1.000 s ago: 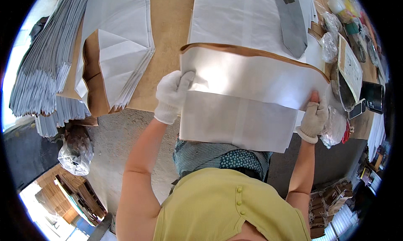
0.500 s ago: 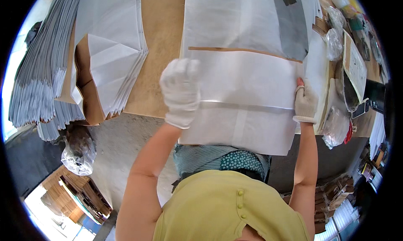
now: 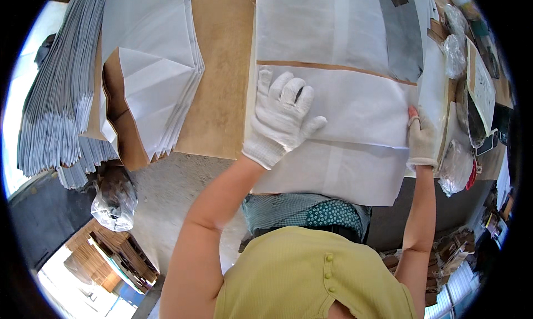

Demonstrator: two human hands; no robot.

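At the upper centre-left of the frame, a bare strip of the table (image 3: 223, 69) gives an open passage to the left grip (image 3: 284, 113). Farther left, the folded white paper (image 3: 158, 80) and the grey bundle (image 3: 62, 97) close the way. Near the right grip (image 3: 423, 137), a clear plastic bag (image 3: 456, 168) and a flat board (image 3: 481, 88) narrow the room.

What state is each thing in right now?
White sheet: flat, creased across, brown edge showing
Left hand: gloved, open, palm down on the sheet
Right hand: gloved, at the sheet's right edge; grip unclear
White stack at left: near end open, brown inside showing
Grey stack: fanned
Grey strip: lying flat
Lowest clear bag at right: crumpled
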